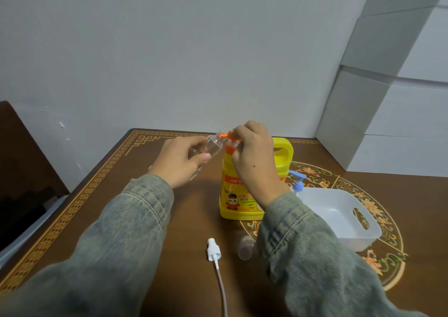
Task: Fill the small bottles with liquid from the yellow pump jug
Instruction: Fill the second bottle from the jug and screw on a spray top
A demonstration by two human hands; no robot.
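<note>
Yellow pump jug (244, 190), upright on the surface (145, 210); our right hand (252, 156) presses its orange pump head (229, 136), fingers curled over it; our left hand (180, 159) grips a clear small bottle (213, 145), tilted, mouth at the spout; white tray (339, 217) right of the jug; spray cap (213, 248) and clear cap (245, 247) in front of it.
</note>
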